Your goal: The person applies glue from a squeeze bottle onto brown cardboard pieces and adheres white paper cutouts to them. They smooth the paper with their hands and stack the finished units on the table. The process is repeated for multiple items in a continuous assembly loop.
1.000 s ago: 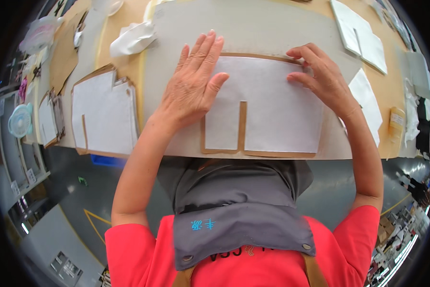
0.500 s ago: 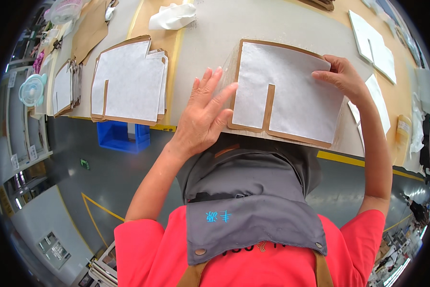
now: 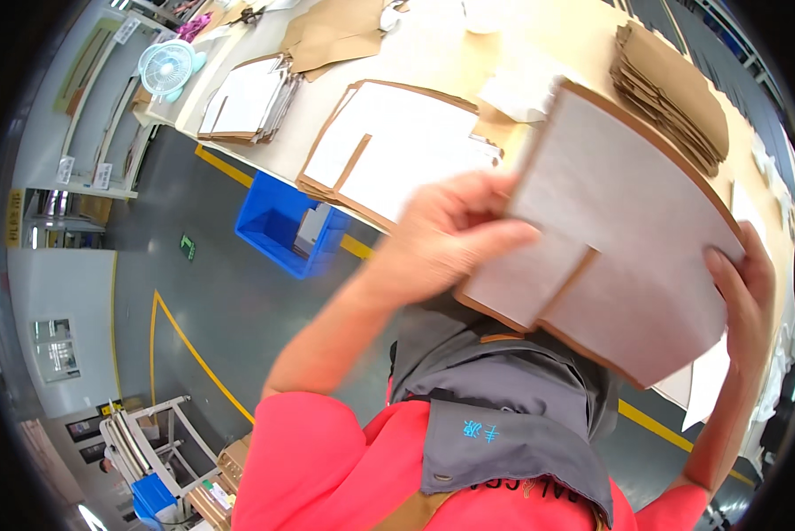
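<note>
A brown-edged panel (image 3: 627,195) with a white facing and a narrow slot is raised off the table and tilted, its near edge in front of my apron. My left hand (image 3: 450,234) pinches its left edge, thumb on the white face, the other fingers curled at the edge and partly blurred. At the opposite edge my right hand (image 3: 747,292) grips the panel between thumb and fingers. Left of it on the table lies a stack of similar slotted panels (image 3: 406,133).
Farther left sit a smaller stack of slotted panels (image 3: 251,97), brown sheets (image 3: 335,35) and a light-blue fan (image 3: 167,69). A pile of brown pieces (image 3: 672,93) lies at the back right. Below the table edge stands a blue bin (image 3: 265,221). White sheets (image 3: 709,380) lie by my right forearm.
The panel has come up off the table and tilted. My left hand, open beside it before, has closed on its left edge; my right hand keeps its grip. The view has turned left.
</note>
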